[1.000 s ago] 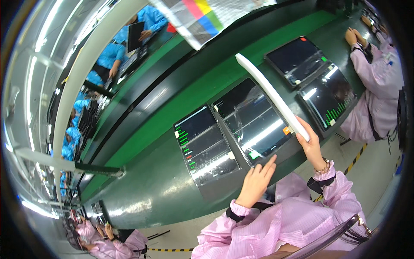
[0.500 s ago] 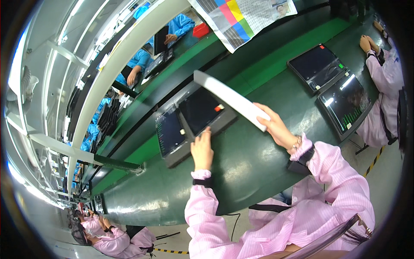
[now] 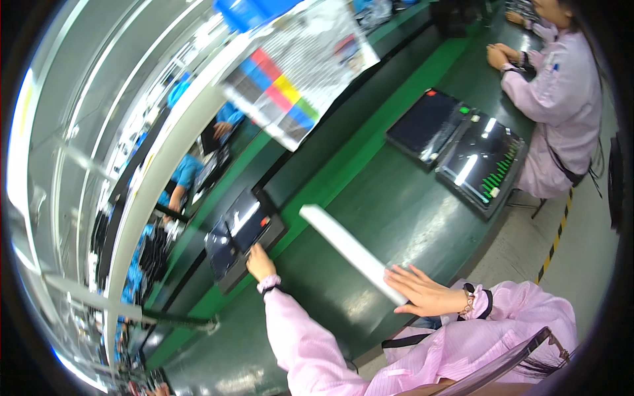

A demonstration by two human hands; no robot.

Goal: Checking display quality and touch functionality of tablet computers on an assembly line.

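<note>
The picture's top edge cuts off the far blue box. Words on the paper look too blurry to read. The right fingers hide some of the white bar.

Nothing can be read; the print on the sheet appears too blurred to make out.

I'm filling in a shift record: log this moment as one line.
left hand: at edge of dark screens | right hand: spread over near end of white bar
</note>
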